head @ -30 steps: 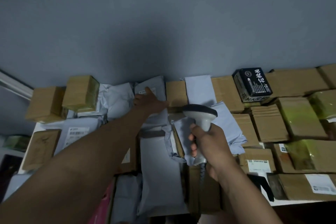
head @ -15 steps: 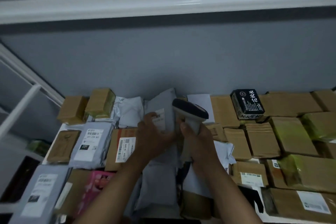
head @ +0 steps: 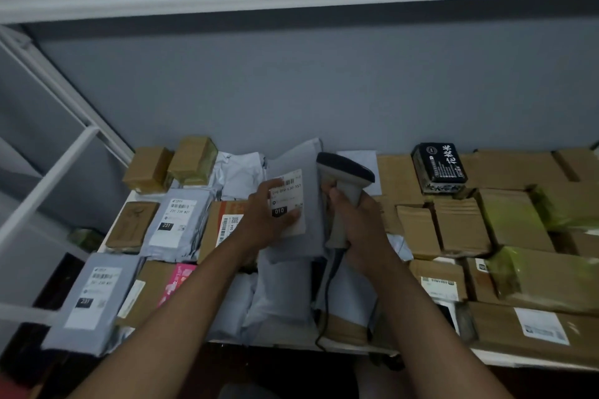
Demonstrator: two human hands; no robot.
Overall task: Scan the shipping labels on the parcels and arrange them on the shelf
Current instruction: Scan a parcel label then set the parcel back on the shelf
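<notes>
Holding a grey mailer parcel [head: 293,204] upright over the middle of the shelf [head: 291,342], my left hand [head: 264,220] reaches in from the lower left with the forearm angled up and rightward. Its thumb lies across the lower part of the white shipping label [head: 287,201], near the black "010" block, and the fingers curl round the parcel's left edge. The parcel's long axis runs near vertical, label face turned toward me and slightly right.

My right hand [head: 358,223] is wrapped round the handle of the barcode scanner [head: 345,188], wrist bent upward. The scanner's handle stands roughly upright (cable [head: 325,295] trailing down to the shelf's front edge), and its dark head sits just right of the parcel; which way the window faces I cannot tell. Cardboard boxes [head: 460,223] crowd the shelf's right.
</notes>
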